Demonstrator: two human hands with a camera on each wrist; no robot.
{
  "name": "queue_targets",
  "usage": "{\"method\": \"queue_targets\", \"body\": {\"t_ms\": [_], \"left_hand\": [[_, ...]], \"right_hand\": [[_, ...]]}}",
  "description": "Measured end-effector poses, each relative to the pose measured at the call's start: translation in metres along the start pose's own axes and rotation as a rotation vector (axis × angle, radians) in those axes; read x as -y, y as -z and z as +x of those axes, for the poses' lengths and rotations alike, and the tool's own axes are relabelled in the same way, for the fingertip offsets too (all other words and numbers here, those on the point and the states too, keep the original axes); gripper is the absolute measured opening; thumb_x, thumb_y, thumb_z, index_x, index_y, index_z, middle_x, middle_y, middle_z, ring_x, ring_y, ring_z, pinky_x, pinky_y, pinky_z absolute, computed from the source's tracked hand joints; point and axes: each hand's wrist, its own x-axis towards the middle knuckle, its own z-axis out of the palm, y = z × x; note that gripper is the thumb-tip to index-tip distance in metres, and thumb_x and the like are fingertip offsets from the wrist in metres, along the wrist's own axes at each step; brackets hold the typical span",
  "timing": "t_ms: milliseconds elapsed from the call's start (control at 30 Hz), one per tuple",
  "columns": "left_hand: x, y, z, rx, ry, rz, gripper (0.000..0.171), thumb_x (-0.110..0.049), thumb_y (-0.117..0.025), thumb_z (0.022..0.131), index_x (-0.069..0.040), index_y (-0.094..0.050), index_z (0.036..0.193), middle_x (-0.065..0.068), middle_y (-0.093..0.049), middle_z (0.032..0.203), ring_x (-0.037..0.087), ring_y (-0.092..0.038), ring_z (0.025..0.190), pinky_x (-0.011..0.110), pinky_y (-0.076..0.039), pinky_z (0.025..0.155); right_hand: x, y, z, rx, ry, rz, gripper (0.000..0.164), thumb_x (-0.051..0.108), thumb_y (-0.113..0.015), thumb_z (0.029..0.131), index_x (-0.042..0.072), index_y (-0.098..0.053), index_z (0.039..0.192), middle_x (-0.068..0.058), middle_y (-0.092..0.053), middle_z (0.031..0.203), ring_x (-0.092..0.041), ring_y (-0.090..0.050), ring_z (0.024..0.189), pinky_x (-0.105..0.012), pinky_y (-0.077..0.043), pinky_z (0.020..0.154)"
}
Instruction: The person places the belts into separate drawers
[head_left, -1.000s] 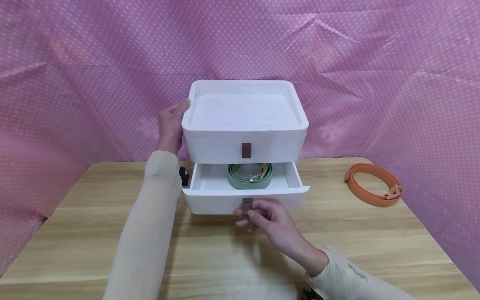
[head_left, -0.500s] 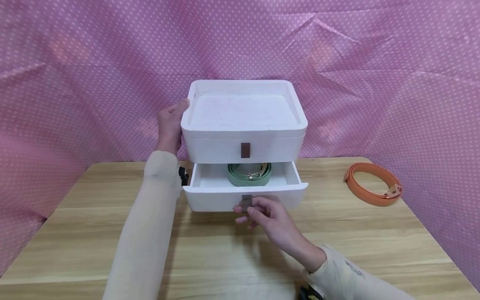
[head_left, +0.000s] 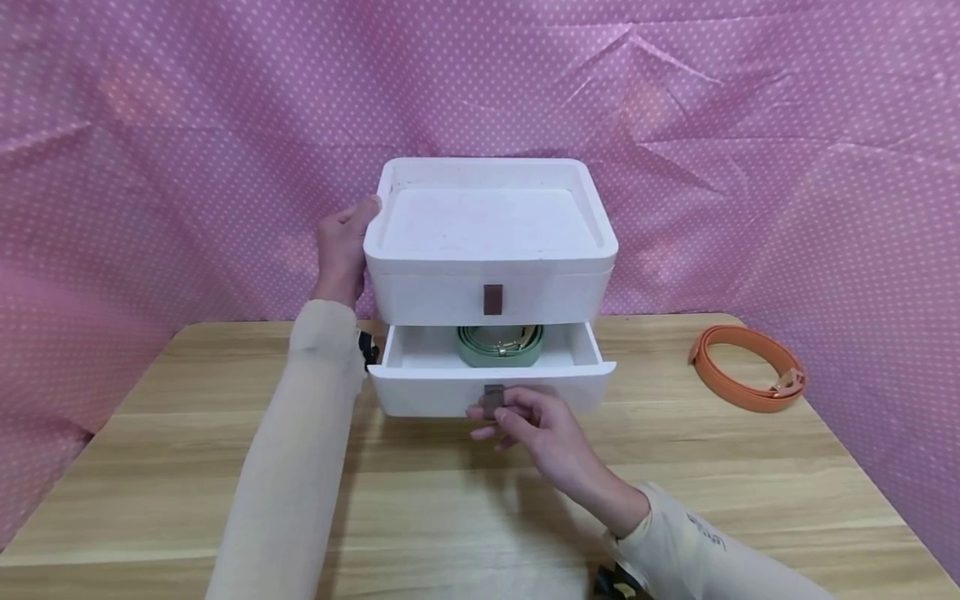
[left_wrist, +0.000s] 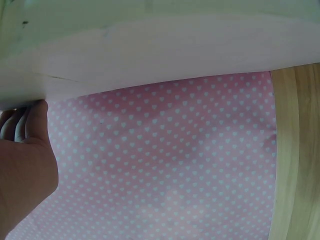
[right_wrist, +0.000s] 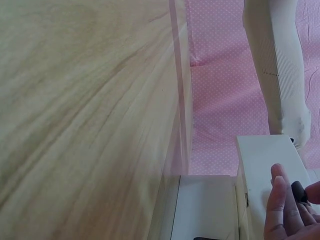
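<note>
Right hand (head_left: 551,433) on it, thumb and finger pinching the brown tab (head_left: 493,398), a small flat strip on the plain white drawer (head_left: 427,396), whose front wall sits right behind the grip! The drawer juts open from the white box (head_left: 427,292), a coiled green belt (head_left: 498,361) with gold-toned metalwork inside, just behind that wall. Left hand (head_left: 341,250) touches the box's left edge, finger bend hard to tell; coiled orange belt (head_left: 720,381) on the wooden table (head_left: 420,508), well to the right.

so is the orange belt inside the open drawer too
No, the orange belt lies coiled on the wooden table, to the right of the open drawer.
</note>
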Motion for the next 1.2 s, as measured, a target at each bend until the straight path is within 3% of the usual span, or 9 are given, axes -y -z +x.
{"method": "queue_targets", "body": {"t_ms": [167, 400, 700, 967, 1200], "left_hand": [[0.0006, -0.0003, 0.0005, 0.001, 0.0, 0.004, 0.041, -0.04, -0.067, 0.091, -0.011, -0.058, 0.064, 0.005, -0.068, 0.081, 0.016, -0.063, 0.072, 0.026, -0.057, 0.065], [-0.0002, -0.0002, -0.0001, 0.002, 0.018, -0.006, 0.032, -0.041, -0.069, 0.091, -0.01, -0.072, 0.086, 0.007, -0.07, 0.096, 0.017, -0.065, 0.082, 0.027, -0.057, 0.072], [-0.0002, 0.0001, 0.0003, 0.011, 0.005, 0.011, 0.036, -0.042, -0.067, 0.091, -0.009, -0.068, 0.078, 0.005, -0.069, 0.089, 0.017, -0.064, 0.078, 0.027, -0.056, 0.07], [-0.0002, 0.0007, 0.0003, 0.011, 0.016, 0.017, 0.033, -0.043, -0.067, 0.091, -0.01, -0.071, 0.086, 0.005, -0.068, 0.092, 0.017, -0.064, 0.081, 0.026, -0.056, 0.07], [-0.0003, 0.0003, 0.0007, 0.001, 0.008, -0.004, 0.03, -0.039, -0.069, 0.091, -0.011, -0.071, 0.082, 0.006, -0.069, 0.093, 0.017, -0.065, 0.082, 0.026, -0.057, 0.071]], "right_hand": [[-0.0004, 0.0004, 0.0005, -0.007, 0.009, 0.004, 0.017, -0.001, -0.048, 0.1, -0.011, -0.061, 0.106, -0.018, -0.069, 0.112, -0.03, -0.07, 0.094, -0.058, -0.054, 0.078], [-0.0003, 0.0012, 0.0007, -0.004, 0.011, 0.005, 0.017, 0.0, -0.048, 0.1, -0.011, -0.06, 0.104, -0.019, -0.069, 0.112, -0.031, -0.07, 0.094, -0.055, -0.055, 0.077], [0.0002, 0.0023, 0.0026, -0.005, -0.004, 0.007, 0.018, 0.0, -0.048, 0.101, -0.011, -0.06, 0.109, -0.019, -0.068, 0.113, -0.031, -0.07, 0.094, -0.057, -0.053, 0.08], [-0.0008, 0.003, 0.0029, -0.013, -0.01, 0.012, 0.019, 0.0, -0.048, 0.1, -0.011, -0.06, 0.111, -0.019, -0.068, 0.113, -0.031, -0.07, 0.093, -0.057, -0.053, 0.08], [-0.003, 0.0035, 0.0053, -0.024, -0.005, 0.009, 0.018, 0.0, -0.048, 0.1, -0.01, -0.06, 0.11, -0.017, -0.069, 0.113, -0.03, -0.07, 0.093, -0.058, -0.053, 0.081]]}}
